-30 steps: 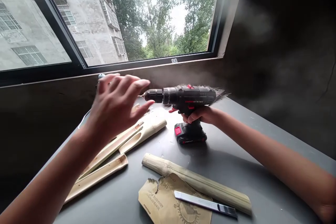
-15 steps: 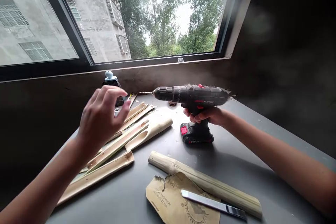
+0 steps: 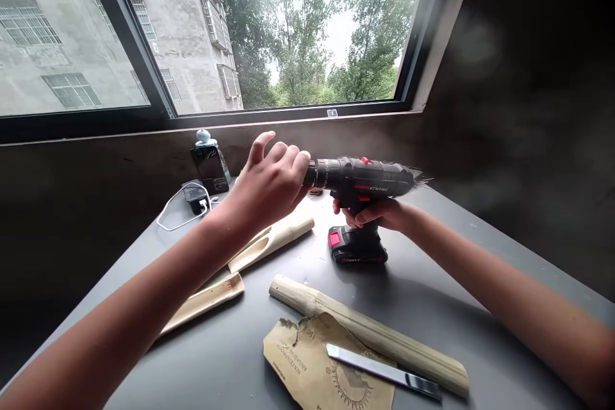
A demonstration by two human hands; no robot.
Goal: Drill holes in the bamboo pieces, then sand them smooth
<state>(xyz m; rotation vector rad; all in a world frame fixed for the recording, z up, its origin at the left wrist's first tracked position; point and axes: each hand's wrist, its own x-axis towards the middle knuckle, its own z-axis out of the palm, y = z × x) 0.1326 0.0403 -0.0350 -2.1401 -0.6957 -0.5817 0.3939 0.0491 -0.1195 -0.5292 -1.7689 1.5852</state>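
A black cordless drill [image 3: 379, 178] with red accents is held level, its front pointing left. My right hand [image 3: 372, 213] is wrapped round the drill's handle, above the battery pack [image 3: 358, 246]. Around the drill's chuck my left hand [image 3: 278, 176] is closed, its index finger raised off. The fingers hide most of the chuck and the drill bit. Below the drill lies a bamboo piece [image 3: 369, 333], partly under a torn sheet of sandpaper [image 3: 307, 359]. A utility knife [image 3: 384, 371] rests on the sandpaper.
Split bamboo pieces [image 3: 206, 301] lie at the left, partly behind my left forearm, with a scoop-cut bamboo tube [image 3: 288, 234] beside them. A phone [image 3: 211, 170] leans on a blue stand by the wall. A charger [image 3: 196, 198] with a white cable [image 3: 166, 221] sits near it. A window is beyond.
My left hand has moved right from beside the drill bit and closed round the chuck, covering the bit. My right hand still holds the drill in nearly the same place.
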